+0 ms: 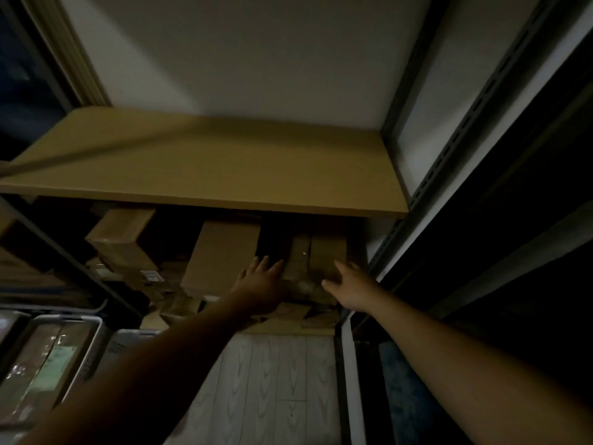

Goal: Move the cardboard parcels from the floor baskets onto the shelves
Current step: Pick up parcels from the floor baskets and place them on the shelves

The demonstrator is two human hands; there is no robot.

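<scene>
While further parcels are seen in the floor baskets (93, 335) below and left of the hands, one cardboard parcel (317, 258) is flanked by the left hand (260, 279) and right hand (351, 285), fingers straight and laid against it, nothing clenched. Its long axis is judged to run away from the hands. Room is limited: a neighbouring box (221, 255) just left, the frame post (386, 242) just right, the upper shelf board (208, 168) overhead.
</scene>
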